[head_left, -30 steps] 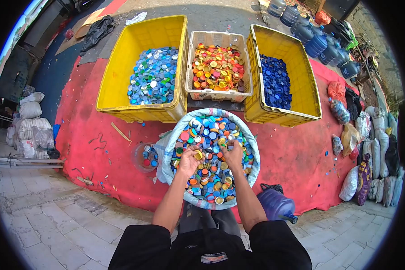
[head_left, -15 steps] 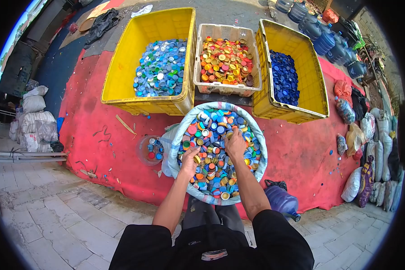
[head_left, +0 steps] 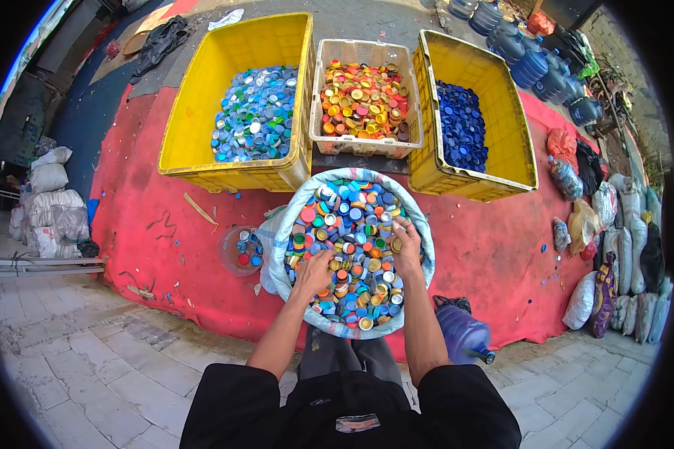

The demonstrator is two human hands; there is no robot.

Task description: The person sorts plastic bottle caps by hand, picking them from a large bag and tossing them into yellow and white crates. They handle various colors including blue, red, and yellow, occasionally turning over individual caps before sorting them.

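Note:
A pale blue woven sack (head_left: pixel 278 258) with its rim rolled back stands in front of me, full of mixed-colour bottle caps (head_left: pixel 363 280). My left hand (head_left: pixel 314 271) reaches into its left side, fingers bent and drawn together among the caps; what they hold is hidden. On the right side, my right hand (head_left: pixel 407 248) is curled over the heap, with a gold bottle cap (head_left: pixel 395 245) against the inside of its fingers. Beyond the sack, a yellow crate (head_left: pixel 236 170) contains light blue and green caps, a white crate (head_left: pixel 368 144) red, orange and yellow ones, and another yellow crate (head_left: pixel 475 183) dark blue ones.
A clear round tub (head_left: pixel 232 258) with a few caps sits left of the sack on the red ground sheet (head_left: pixel 172 247). Close on the right lies a large water jug (head_left: pixel 463 333). Filled bags (head_left: pixel 580 299) line the right edge; several more jugs (head_left: pixel 530 69) stand behind.
My right hand has shifted right and slightly down across the caps. My left hand has moved a little, its fingers now lower among them. The whole view has shifted slightly.

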